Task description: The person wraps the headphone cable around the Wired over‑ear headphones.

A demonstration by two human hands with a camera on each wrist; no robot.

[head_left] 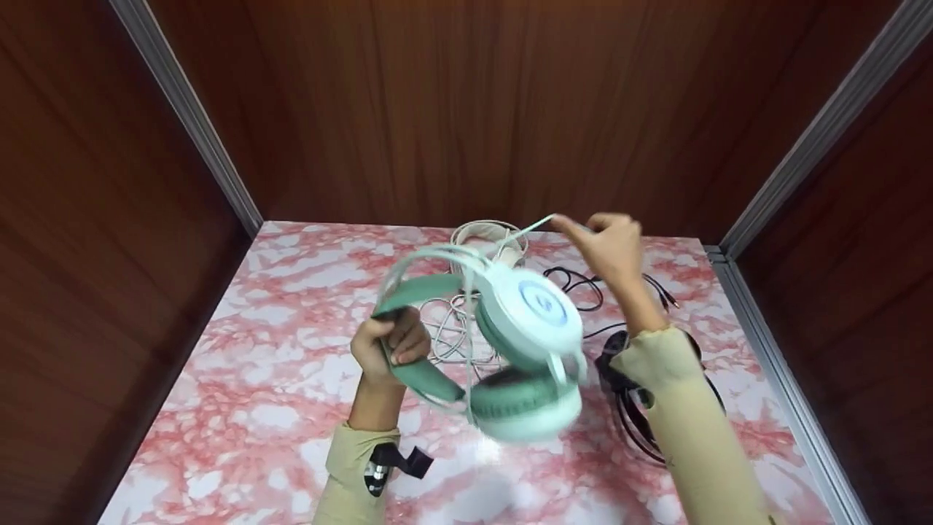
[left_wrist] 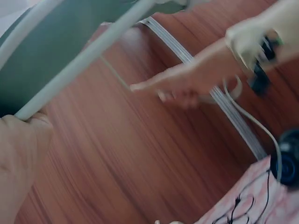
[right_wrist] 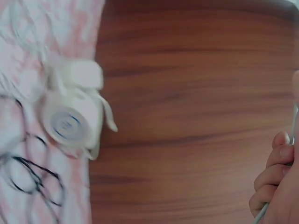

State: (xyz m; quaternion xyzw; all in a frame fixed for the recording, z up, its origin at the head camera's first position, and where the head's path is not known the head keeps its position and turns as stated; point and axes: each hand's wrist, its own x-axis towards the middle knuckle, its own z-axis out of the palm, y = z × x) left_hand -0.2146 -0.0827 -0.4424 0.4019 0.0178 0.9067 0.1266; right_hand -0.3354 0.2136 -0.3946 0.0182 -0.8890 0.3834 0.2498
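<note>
Mint-green and white headphones (head_left: 536, 310) hang tilted above the table, blurred by motion. My left hand (head_left: 390, 346) grips them by the headband (left_wrist: 84, 65), fingers curled round it. To the right and higher up, my right hand (head_left: 612, 244) holds their thin pale cable (head_left: 531, 227), which runs taut from the nearer ear cup. In the right wrist view, curled fingers (right_wrist: 273, 179) close round that cable (right_wrist: 260, 213). The lower ear cup (head_left: 525, 405) faces down, its green cushion showing.
White headphones (head_left: 488, 232) lie at the table's back edge, with a coiled white cable (head_left: 448, 328) in front. Black headphones (head_left: 612, 364) sit on the right, partly under my right sleeve, beside black cables (head_left: 583, 281). Wooden panels (head_left: 452, 109) stand around the marbled table (head_left: 277, 350).
</note>
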